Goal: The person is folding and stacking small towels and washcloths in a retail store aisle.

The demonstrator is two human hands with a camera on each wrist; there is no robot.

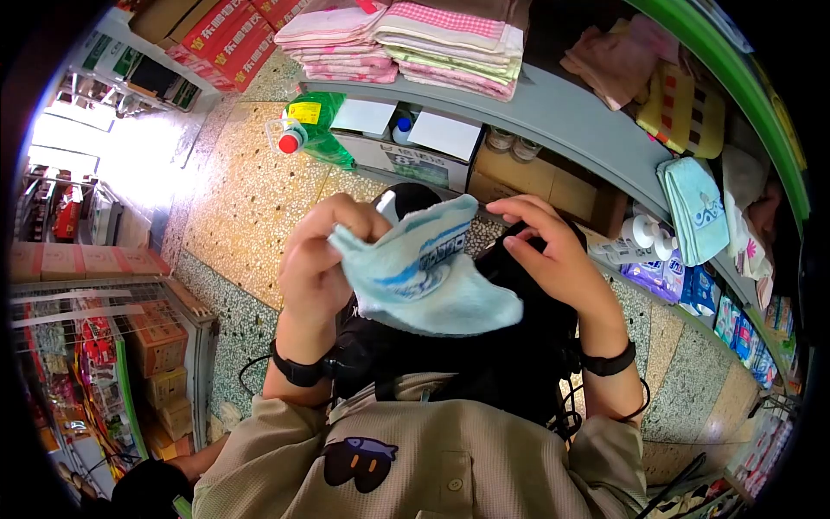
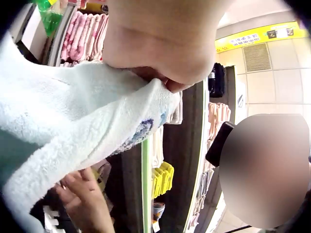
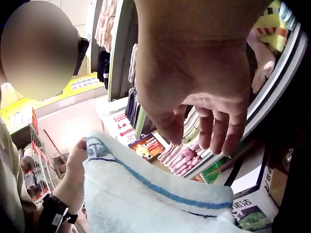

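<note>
A light blue towel (image 1: pixel 432 277) with a darker blue pattern hangs in the air over the person's lap. The left hand (image 1: pixel 324 251) pinches its upper left corner; in the left wrist view the left hand (image 2: pixel 160 53) grips the gathered edge of the towel (image 2: pixel 73 111). Just right of the cloth, the right hand (image 1: pixel 553 255) has its fingers apart and holds nothing. From the right wrist view, the right hand (image 3: pixel 199 97) hovers above the towel (image 3: pixel 155 194), fingers bent loosely downward, with a gap between them and the cloth.
A grey shelf (image 1: pixel 571 112) ahead carries folded pink towels (image 1: pixel 450 43); a folded light blue towel (image 1: pixel 694 210) lies at its right. Below stand a green bottle (image 1: pixel 316 125), a white box (image 1: pixel 402 160) and packets (image 1: pixel 654 275). Cartons (image 1: pixel 160 337) fill a rack at the left.
</note>
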